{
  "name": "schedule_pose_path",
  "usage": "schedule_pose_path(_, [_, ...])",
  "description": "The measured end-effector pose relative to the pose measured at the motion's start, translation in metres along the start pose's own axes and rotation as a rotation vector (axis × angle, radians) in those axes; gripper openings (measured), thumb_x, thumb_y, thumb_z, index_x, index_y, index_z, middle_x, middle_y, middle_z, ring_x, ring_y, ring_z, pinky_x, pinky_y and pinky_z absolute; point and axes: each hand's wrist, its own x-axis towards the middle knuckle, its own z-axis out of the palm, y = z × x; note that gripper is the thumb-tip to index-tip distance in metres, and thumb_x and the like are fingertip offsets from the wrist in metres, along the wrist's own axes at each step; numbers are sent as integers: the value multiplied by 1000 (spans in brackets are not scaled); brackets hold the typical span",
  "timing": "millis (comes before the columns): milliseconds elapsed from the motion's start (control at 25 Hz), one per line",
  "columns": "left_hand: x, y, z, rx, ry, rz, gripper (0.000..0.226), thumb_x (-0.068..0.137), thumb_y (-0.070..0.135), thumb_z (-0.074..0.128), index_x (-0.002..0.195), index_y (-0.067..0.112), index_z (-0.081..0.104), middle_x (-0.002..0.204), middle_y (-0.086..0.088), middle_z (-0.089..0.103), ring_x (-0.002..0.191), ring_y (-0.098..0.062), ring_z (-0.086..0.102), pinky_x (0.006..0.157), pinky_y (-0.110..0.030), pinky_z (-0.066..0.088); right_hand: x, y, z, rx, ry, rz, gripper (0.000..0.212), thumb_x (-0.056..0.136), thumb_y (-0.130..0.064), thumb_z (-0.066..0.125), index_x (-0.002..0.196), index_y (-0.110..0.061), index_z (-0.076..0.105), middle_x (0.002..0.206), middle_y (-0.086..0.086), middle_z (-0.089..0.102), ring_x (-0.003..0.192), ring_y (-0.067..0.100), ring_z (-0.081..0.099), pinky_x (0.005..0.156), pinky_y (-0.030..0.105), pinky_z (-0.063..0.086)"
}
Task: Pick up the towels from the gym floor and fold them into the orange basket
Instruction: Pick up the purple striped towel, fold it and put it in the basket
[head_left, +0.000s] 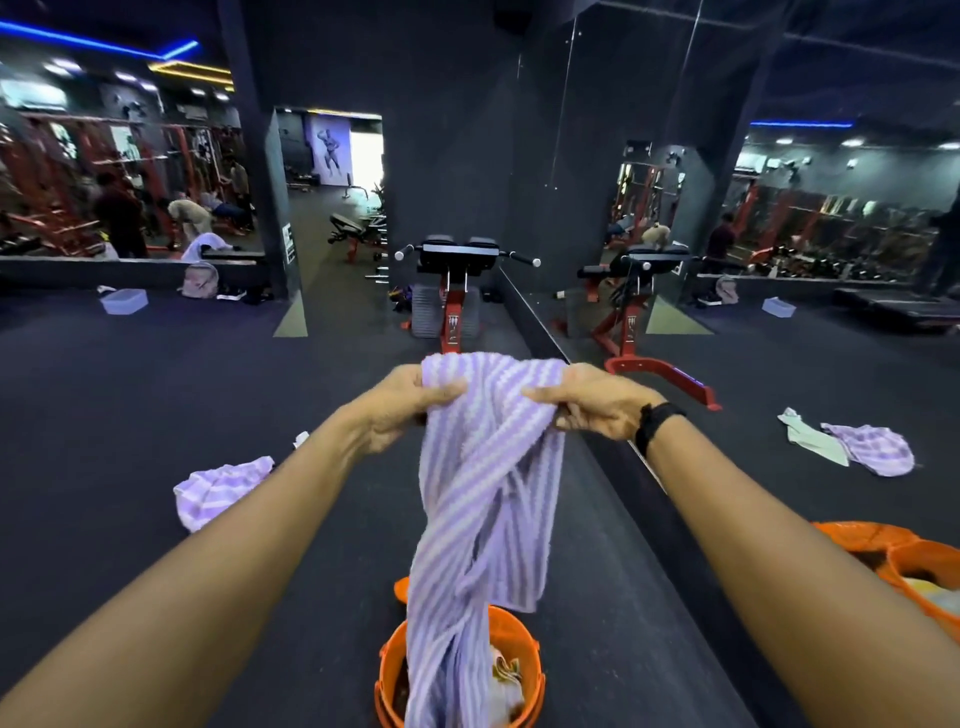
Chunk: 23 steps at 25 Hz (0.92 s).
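Observation:
A purple and white striped towel hangs twisted from both my hands in front of me. My left hand grips its upper left edge and my right hand, with a black wrist band, grips the upper right edge. The towel's lower end drops into the orange basket on the floor below, which holds some other cloth. A second purple striped towel lies crumpled on the dark floor to the left, partly behind my left forearm.
A wall mirror on the right reflects the floor towels and the orange basket. A red and black gym bench stands straight ahead. A clear plastic box and a backpack sit far left. People exercise in the background.

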Motion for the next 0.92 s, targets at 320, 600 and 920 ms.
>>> schedule_pose_path(320, [2,38,7,-120,131,102,15,97,20,53,92,12,65,78,1,73,66,-8,68,59,-21,55,-16,-10,16,75,-76,-61,30,82,-20,66,111,-11,64,104,3,72,98,16,68,91,34,55])
schedule_pose_path(600, [-8,31,4,104,-83,16,38,84,23,72,117,12,59,108,-3,70,94,-1,65,95,-33,51,2,-15,11,173,3,-174,52,82,-18,67,126,6,55,120,19,64,98,25,67,91,38,54])
schedule_pose_path(920, [10,44,-11,-165,159,18,21,79,13,73,98,9,66,90,-8,72,81,-19,70,75,-34,58,11,-9,16,-78,-45,-123,71,59,-28,88,121,-7,62,120,13,67,110,27,65,94,45,52])
